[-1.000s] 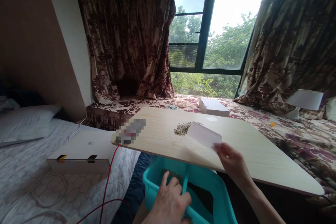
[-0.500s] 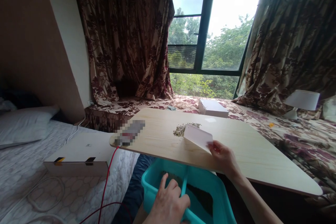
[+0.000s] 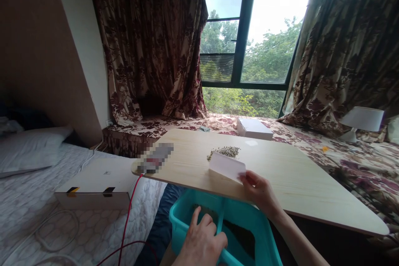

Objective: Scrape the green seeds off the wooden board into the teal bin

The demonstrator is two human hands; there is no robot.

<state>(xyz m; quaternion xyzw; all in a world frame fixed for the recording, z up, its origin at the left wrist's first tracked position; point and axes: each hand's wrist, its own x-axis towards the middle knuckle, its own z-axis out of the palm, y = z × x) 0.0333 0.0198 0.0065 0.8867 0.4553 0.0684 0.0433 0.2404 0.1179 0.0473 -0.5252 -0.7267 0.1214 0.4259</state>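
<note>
My right hand (image 3: 258, 191) pinches a white card (image 3: 227, 166) by its corner, its edge resting on the wooden board (image 3: 296, 183) just in front of a small pile of greenish seeds (image 3: 226, 152). My left hand (image 3: 202, 243) grips the rim of a teal plastic bin (image 3: 246, 224) held under the board's near edge. Dark material lies inside the bin.
A blurred grey object (image 3: 155, 157) sits at the board's left end with a red cable (image 3: 126, 220) hanging from it. A white box (image 3: 254, 128) lies on the window seat, a flat carton (image 3: 96, 183) on the bed at left, a lamp (image 3: 360, 121) at right.
The card has slid left and nearer along the board, round the front of the seed pile. My left hand has stayed on the bin.
</note>
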